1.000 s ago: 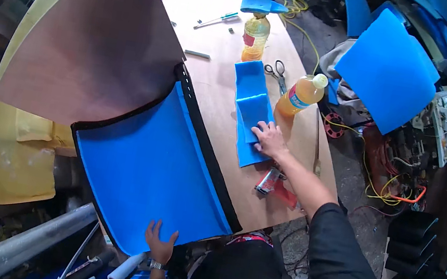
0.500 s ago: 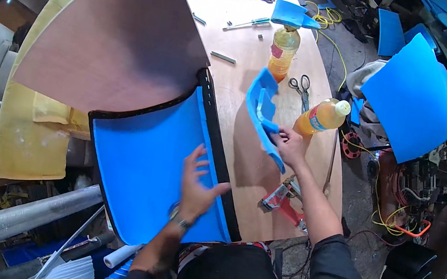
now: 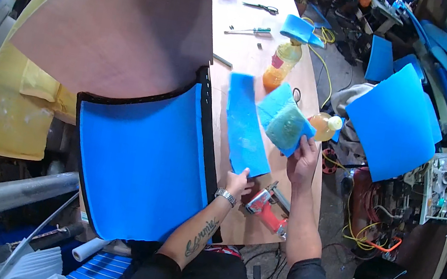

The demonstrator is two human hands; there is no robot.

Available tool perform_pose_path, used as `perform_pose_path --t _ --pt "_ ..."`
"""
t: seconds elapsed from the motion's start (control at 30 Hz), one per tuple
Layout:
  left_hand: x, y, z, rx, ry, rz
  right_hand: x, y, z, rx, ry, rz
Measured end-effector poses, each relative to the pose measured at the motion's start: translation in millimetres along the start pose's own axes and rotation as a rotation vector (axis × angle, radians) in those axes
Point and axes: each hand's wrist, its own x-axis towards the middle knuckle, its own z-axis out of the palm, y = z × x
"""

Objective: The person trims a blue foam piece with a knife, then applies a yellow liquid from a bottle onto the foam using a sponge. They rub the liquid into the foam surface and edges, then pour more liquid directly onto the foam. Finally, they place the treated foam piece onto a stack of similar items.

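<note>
My left hand [image 3: 239,183] grips the near end of a long blue foam strip [image 3: 245,125] lifted over the wooden table [image 3: 248,49]. My right hand [image 3: 303,159] holds a smaller blue foam piece [image 3: 285,125] whose upturned face looks greenish. Both pieces hang just right of a large curved panel covered in blue foam with a black border [image 3: 140,161]. A red stapler-like tool [image 3: 267,206] lies on the table below my hands. Two bottles of orange liquid [image 3: 280,66] [image 3: 324,126] stand behind the foam pieces.
A bare brown curved panel [image 3: 119,21] leans above the blue one. Scissors [image 3: 263,8], a screwdriver [image 3: 247,30] and blue scraps [image 3: 299,29] lie farther up the table. Blue foam sheets [image 3: 393,123], cables and equipment crowd the floor at right. Yellow foam [image 3: 16,105] sits at left.
My left hand left the big blue panel and took hold of the long strip. Both foam pieces have been lifted off the table, and my right hand now holds the smaller piece.
</note>
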Motion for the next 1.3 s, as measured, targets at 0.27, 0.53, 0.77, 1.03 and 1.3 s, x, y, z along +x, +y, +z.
perform_pose_path --t 0.27,0.53,0.77,1.03,1.3 --pt "-182 31 -59 0.554 0.101 1.44 -77 -35 32 0.096 -0.177 0.096" --pt "-211 80 -124 0.461 -0.551 1.266 -185 9 90 0.14 -0.186 0.062" --pt "-260 -13 -123 -0.048 -0.685 1.08 -279 40 117 -0.342 0.117 -0.282" --pt "-232 -44 -80 0.041 -0.664 0.644 -294 14 60 -0.073 0.028 -0.225" --pt "-163 -36 41 0.261 -1.096 0.488 -220 -52 -73 -0.053 0.266 -0.137"
